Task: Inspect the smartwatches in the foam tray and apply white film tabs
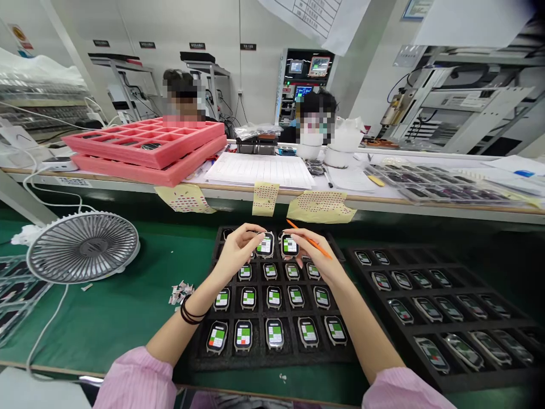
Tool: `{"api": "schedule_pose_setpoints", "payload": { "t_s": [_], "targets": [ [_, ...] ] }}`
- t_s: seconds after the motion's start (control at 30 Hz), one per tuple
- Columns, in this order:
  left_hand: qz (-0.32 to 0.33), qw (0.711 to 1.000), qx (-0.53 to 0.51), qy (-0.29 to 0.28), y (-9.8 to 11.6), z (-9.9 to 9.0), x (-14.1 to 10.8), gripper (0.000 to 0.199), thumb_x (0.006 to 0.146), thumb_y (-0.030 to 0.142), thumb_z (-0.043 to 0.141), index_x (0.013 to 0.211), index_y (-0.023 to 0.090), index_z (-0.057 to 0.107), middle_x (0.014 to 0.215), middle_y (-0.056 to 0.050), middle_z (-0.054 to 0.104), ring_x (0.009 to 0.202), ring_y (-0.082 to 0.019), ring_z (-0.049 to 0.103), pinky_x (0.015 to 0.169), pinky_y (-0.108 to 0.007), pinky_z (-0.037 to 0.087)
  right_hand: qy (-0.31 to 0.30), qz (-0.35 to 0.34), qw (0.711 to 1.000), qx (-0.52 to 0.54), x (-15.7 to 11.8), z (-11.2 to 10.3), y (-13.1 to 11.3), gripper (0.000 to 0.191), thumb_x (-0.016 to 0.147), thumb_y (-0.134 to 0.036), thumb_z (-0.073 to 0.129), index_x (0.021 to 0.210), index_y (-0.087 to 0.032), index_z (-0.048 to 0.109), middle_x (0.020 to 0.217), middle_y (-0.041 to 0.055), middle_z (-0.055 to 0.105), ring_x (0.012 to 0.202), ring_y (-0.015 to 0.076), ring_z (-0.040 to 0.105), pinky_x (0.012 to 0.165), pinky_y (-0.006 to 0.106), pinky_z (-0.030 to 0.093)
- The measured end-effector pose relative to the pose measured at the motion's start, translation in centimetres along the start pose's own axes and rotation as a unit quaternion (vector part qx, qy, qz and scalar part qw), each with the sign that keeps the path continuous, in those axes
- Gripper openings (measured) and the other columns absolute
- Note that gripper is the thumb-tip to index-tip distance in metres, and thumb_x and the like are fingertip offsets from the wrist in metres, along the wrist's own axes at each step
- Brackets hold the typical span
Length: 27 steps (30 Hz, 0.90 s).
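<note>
Left hand [239, 248] half-curled at a smartwatch [264, 245] in the top row of a black foam tray [200, 355] — fingertips on its edge, grip impossible to tell. Right hand [314, 254] closed on an orange pencil [310, 243], just beside a 2nd smartwatch [289, 245]. Rows of lit watches [275, 298] below — another tray [464, 267] to the right, on a green bench mat [106, 318].

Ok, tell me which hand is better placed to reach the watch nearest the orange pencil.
Likely the right hand: it holds the orange pencil just beside that watch, while the left hand is at the neighbouring watch.
</note>
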<state>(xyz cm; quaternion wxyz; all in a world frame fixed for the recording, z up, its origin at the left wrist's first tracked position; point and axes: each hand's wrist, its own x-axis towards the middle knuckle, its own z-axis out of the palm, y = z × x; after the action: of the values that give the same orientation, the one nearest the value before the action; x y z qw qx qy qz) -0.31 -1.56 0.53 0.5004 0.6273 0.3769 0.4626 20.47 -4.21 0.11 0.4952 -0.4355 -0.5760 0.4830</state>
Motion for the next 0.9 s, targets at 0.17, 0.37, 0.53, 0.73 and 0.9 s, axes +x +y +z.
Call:
{"api": "schedule_pose_setpoints", "payload": {
  "t_s": [0.17,0.37,0.53,0.73,0.9],
  "targets": [
    [0.003,1.000,0.008,-0.024,0.1,0.1,-0.1,0.034,0.079,0.044,0.068,0.098,0.017,0.061,0.079,-0.003,0.067,0.054,-0.009,0.050,0.043,-0.019,0.035,-0.040,-0.009,0.999,-0.011,-0.4,-0.3,0.0,0.035,0.084,-0.036,0.066,0.117,-0.024,0.064,0.097,0.0060,0.070,0.052,0.0112,0.059,0.051,0.028,0.050],
    [0.009,1.000,0.018,-0.013,0.5,0.3,-0.5,0.033,0.076,0.039,0.071,0.096,0.017,0.057,0.084,-0.004,0.067,0.064,-0.012,0.057,0.055,-0.022,0.044,-0.031,-0.015,0.999,-0.009,-0.6,-0.1,0.1,0.034,0.084,-0.036,0.065,0.116,-0.024,0.065,0.105,0.0071,0.069,0.052,0.0101,0.060,0.050,0.028,0.051],
    [0.019,0.999,0.023,-0.018,0.4,0.2,-0.5,0.032,0.077,0.039,0.070,0.097,0.017,0.058,0.086,-0.005,0.068,0.069,-0.013,0.061,0.061,-0.023,0.047,-0.033,-0.019,0.999,-0.013,-0.8,0.1,-0.2,0.033,0.085,-0.037,0.064,0.116,-0.024,0.065,0.094,0.0051,0.070,0.052,0.0115,0.060,0.051,0.029,0.052],
    [0.021,0.999,0.021,-0.031,0.4,0.0,-0.6,0.032,0.079,0.042,0.068,0.098,0.018,0.060,0.081,-0.004,0.068,0.062,-0.013,0.059,0.049,-0.021,0.042,-0.026,-0.021,0.999,0.008,-1.0,0.2,-0.4,0.033,0.086,-0.038,0.063,0.116,-0.023,0.065,0.092,0.0070,0.070,0.061,0.0158,0.065,0.047,0.027,0.050],
    [0.012,0.999,0.013,-0.033,0.7,0.0,-0.8,0.030,0.081,0.042,0.066,0.099,0.018,0.061,0.083,-0.004,0.068,0.062,-0.012,0.058,0.047,-0.020,0.039,-0.020,-0.022,1.000,-0.003,-1.2,0.4,-0.6,0.032,0.085,-0.038,0.064,0.114,-0.023,0.065,0.093,0.0061,0.070,0.063,0.0156,0.066,0.046,0.026,0.050]
  ]
}}
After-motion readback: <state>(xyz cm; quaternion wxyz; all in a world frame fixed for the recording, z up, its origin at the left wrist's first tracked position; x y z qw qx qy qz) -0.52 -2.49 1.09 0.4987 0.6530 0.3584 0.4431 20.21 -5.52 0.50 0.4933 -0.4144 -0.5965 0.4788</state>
